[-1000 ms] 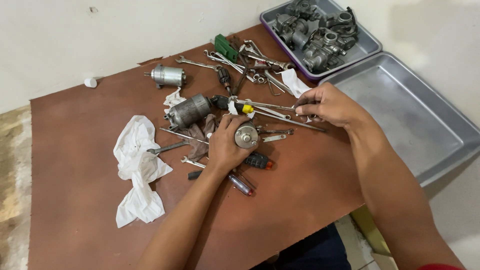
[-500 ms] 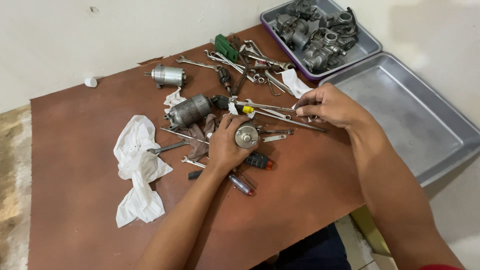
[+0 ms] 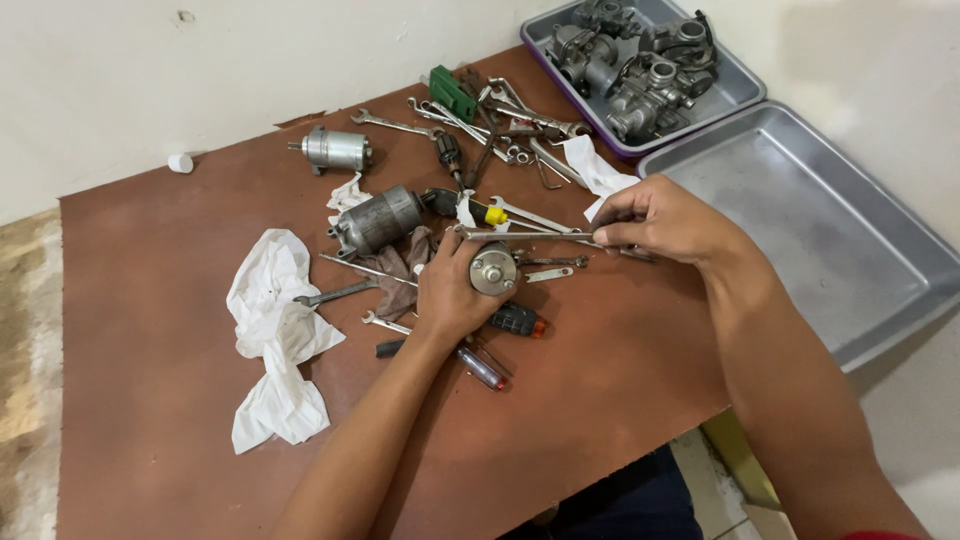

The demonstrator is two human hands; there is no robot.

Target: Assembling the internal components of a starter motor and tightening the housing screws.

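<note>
Brown tabletop [image 3: 150, 400] strewn with wrenches; left hand [image 3: 455, 290] curled round round metal part [image 3: 493, 268] at table centre, right hand [image 3: 660, 220] pinching thin metal rod [image 3: 530, 236] shut-fingered, rod lying level just above the part

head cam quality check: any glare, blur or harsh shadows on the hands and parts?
Head view: light is soft and even, with only faint shadows under the left hand and right hand; mild sheen on the empty metal tray, none blown out; the round metal part and thin rod are sharp; no motion blur; slight wide-angle stretch at the edges.
</note>
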